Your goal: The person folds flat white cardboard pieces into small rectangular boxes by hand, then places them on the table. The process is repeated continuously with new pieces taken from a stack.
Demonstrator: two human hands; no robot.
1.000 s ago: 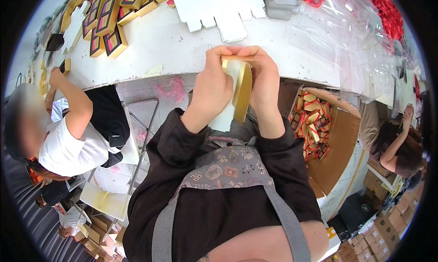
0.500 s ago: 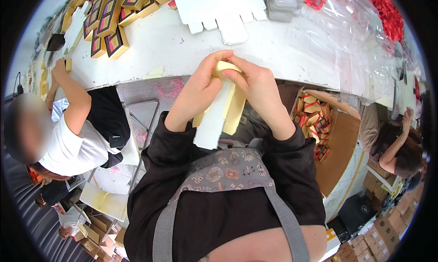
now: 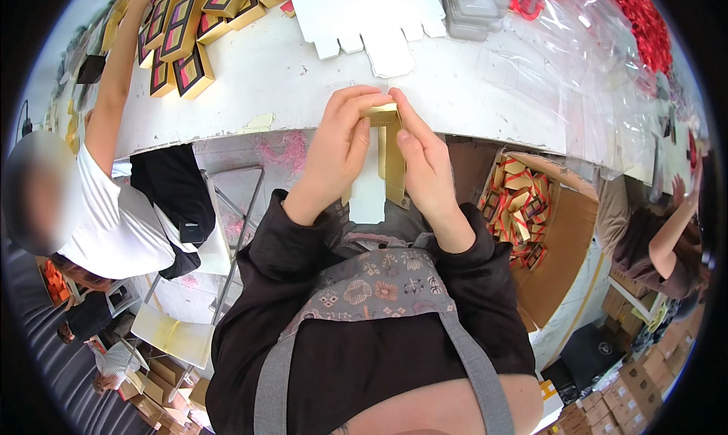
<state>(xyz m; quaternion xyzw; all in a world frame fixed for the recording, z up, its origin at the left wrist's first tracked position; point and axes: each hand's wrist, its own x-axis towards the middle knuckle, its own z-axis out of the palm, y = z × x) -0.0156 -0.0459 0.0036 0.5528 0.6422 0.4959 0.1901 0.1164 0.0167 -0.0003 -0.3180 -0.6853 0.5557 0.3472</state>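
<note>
While the left hand [image 3: 330,154] and the right hand [image 3: 430,173] meet at its upper end, the carton [image 3: 367,189] hangs between them, in front of the desk's near edge and above the apron [image 3: 379,287]; both grips are closed on it, the left fingers bent over its top and left side, the right fingertips at the upper corner with the thumb against the inner gold wall. The carton is thin folded card, long and narrow; one panel is matte white, the other faces gold with a soft sheen, and its lower end shows a white tongue.

The desk [image 3: 280,86] is white and smooth, scuffed and chipped along its rim; on it are a pile of gold boxes [image 3: 178,29] with dark borders and pink panels, flat white blanks [image 3: 364,14] with notched edges, clear plastic trays [image 3: 476,7], crinkled film [image 3: 565,64] and a red tangle [image 3: 641,22].

A bare stretch of desk separates the hands from the blanks; to the right, below the rim, a cardboard bin [image 3: 561,245] holds small gold packets [image 3: 519,208] near the right forearm; to the left, a metal-framed chair [image 3: 220,208] stands well apart from the left sleeve [image 3: 280,245].
</note>
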